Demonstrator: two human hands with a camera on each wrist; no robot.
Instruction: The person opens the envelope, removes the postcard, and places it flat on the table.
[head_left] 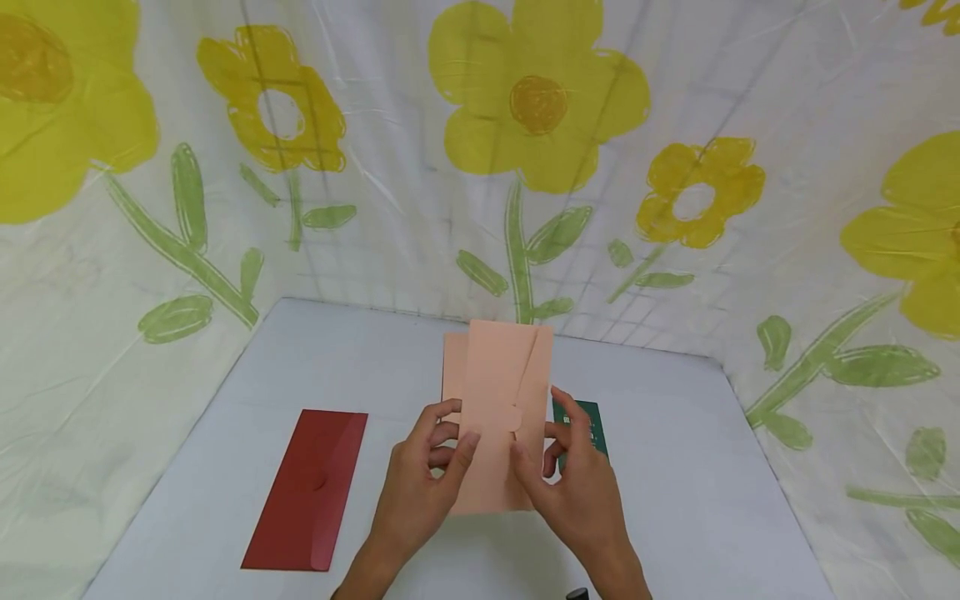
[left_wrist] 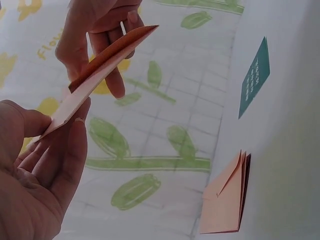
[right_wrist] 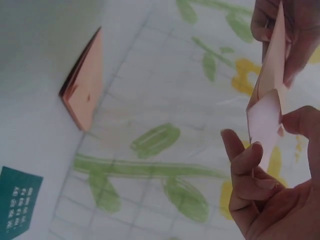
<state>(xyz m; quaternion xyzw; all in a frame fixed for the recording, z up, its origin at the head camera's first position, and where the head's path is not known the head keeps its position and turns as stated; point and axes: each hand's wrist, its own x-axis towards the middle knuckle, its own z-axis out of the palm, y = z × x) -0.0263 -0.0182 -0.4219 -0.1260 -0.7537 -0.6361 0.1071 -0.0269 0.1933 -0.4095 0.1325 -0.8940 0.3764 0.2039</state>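
Head view: a pink envelope [head_left: 491, 367] is held upright above the table [head_left: 675, 508], between both hands, its slanted flap [head_left: 534, 375] facing the wearer. The left hand [head_left: 420, 487] grips the envelope's left edge, thumb across the front and fingers curled behind; the right hand [head_left: 585, 492] pinches the right edge, thumb near the small tab [head_left: 516, 418] at the flap's middle. Whether that tab is locked in its slit cannot be told. The step in hand appears to be working this flap. It would best be done with the left grip firm but light, since the paper looks thin, and with the right thumb moving the tab along its slit, not across it; a hard pull could tear the tab or crease the front. Beyond and below the held envelope, well apart from it, a pink stack [left_wrist: 222, 197] lies on the table. Farther out, a red envelope [head_left: 303, 492] lies to the left and a green card [head_left: 592, 425] to the right.
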